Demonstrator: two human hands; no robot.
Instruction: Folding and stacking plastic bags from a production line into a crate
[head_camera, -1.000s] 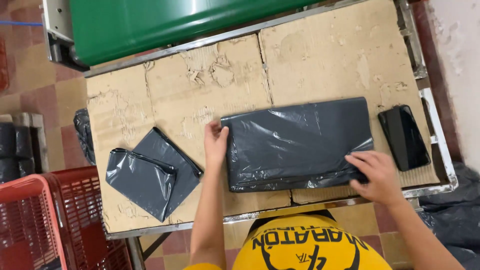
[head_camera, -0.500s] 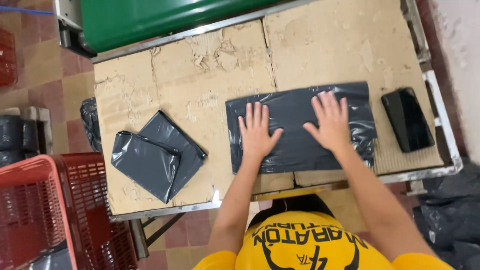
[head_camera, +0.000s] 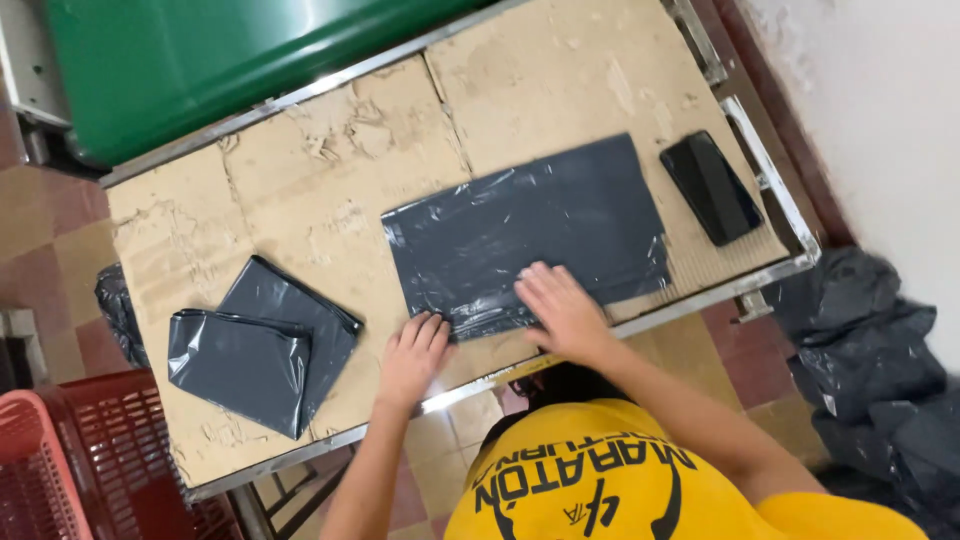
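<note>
Head view: grey bag (head_camera: 540, 225) lies flat on the table (head_camera: 300, 190), thin, soft, slick-looking and probably light. Right hand (head_camera: 560, 310) presses its near edge, fingers spread; left hand (head_camera: 412, 355) touches the near-left corner, the likeliest place to pinch.

A small packing workshop or stockroom: a metal-framed table (head_camera: 770, 275) topped with worn cardboard, grey plastic mailer bags (head_camera: 530, 235) lying flat and folded, red plastic crates (head_camera: 60, 460) beside it, tiled floor, stuffed black sacks (head_camera: 870, 350).
</note>
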